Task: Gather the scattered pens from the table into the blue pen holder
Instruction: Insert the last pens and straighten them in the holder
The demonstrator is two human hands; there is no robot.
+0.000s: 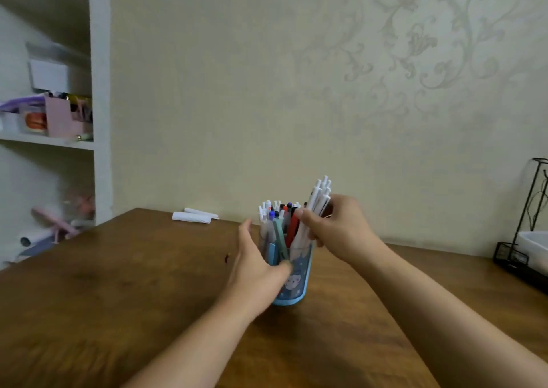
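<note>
Dropping the last bundle in is the step in hand, so do it clean: your right hand (329,230), centre-right of the frame, is closed around a bunch of white pens (318,202), their lower ends already down inside the blue pen holder (292,281), which stands on the wooden table (118,284) at centre frame. Keep the bunch near upright, let the tips find gaps among the pens already standing there (277,215), then loosen the fingers a bit at a time so nothing springs out. Holder looks crowded, so don't force it; wiggle if they bind.

Your left hand (258,266) sits at the holder's left side, fingers extended and spread, thumb across the front of the cup; steadying it, not gripping any pen. Keep it there so the cup doesn't tip.

Both forearms come in from the bottom edge, converging on the cup. No loose pens visible on the table; only white paper rolls (194,216) lie near the wall, upper left of the holder.
</note>
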